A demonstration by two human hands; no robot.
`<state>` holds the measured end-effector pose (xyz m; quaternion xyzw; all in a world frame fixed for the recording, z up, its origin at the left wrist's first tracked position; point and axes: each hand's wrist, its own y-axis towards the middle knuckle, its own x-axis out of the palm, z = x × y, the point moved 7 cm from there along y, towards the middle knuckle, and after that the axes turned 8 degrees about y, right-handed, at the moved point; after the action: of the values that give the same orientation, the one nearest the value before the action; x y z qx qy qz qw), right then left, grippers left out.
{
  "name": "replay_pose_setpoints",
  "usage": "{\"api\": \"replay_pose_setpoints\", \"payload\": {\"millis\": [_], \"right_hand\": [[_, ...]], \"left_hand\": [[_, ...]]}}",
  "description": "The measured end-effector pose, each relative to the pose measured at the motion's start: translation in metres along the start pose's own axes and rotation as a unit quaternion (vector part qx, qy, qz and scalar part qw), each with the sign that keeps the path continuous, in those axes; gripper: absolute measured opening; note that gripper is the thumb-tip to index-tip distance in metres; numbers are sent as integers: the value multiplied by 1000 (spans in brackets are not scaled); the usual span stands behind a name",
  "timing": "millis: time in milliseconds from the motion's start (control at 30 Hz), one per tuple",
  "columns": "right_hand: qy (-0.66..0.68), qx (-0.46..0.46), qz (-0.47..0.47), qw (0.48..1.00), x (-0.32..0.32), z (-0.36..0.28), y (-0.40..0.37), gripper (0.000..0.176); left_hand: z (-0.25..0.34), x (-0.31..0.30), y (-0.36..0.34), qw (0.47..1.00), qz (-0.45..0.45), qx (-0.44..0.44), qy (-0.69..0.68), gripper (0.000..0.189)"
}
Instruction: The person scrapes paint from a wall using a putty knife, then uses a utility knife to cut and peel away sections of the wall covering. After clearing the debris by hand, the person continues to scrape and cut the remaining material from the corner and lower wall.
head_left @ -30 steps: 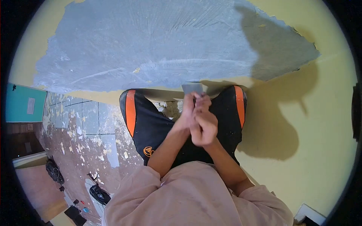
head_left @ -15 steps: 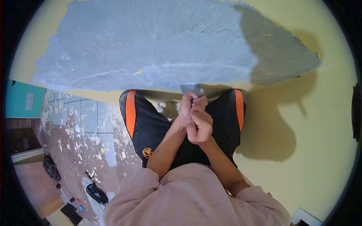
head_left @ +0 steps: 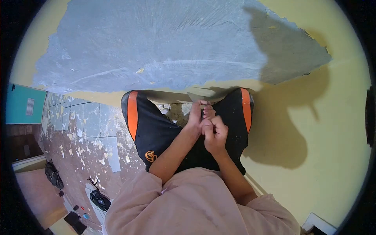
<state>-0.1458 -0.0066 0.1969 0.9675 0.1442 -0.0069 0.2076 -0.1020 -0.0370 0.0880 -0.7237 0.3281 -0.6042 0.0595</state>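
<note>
Between my knees, my left hand (head_left: 196,115) is wrapped round a scraper (head_left: 199,96), whose flat blade points toward the bottom of the wall. Close behind it, my right hand (head_left: 214,133) is closed near the tool's handle end; the fingers hide whatever it grips. In front of both hands rises the wall, with a large bare grey patch (head_left: 164,47) bordered by yellow paint (head_left: 337,98). The blade lies just below the lower edge of that patch.
Paint flakes cover the floor (head_left: 78,156) at the left. A teal panel (head_left: 25,103), a dark bag (head_left: 53,175) and a black coiled object (head_left: 100,199) are also on the left. A white-edged object (head_left: 319,225) is at lower right.
Both hands have moved slightly down in the view, my right one also a little rightward. The scraper blade sits lower, away from the grey patch. The view has shifted slightly.
</note>
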Motion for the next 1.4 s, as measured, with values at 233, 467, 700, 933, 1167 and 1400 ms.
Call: {"api": "replay_pose_setpoints", "payload": {"millis": [233,467,700,933,1167,1400], "right_hand": [[-123,254,-13,959,-41,28,-20,28],[425,586,12,690,-21,54,-34,20],[485,571,129,650,24,51,-19,13],[396,590,91,697,33,39,-27,16],[380,596,79,703,46,46,-31,15],[357,580,109,724,53,52,-31,17]], "left_hand": [[1,-15,4,957,156,169,175,10],[2,-5,10,888,103,124,430,41],[36,9,-13,875,112,105,459,33],[29,7,-14,937,71,88,332,23],[40,-5,-12,968,19,89,233,29],[43,-5,-18,954,22,78,289,34]]}}
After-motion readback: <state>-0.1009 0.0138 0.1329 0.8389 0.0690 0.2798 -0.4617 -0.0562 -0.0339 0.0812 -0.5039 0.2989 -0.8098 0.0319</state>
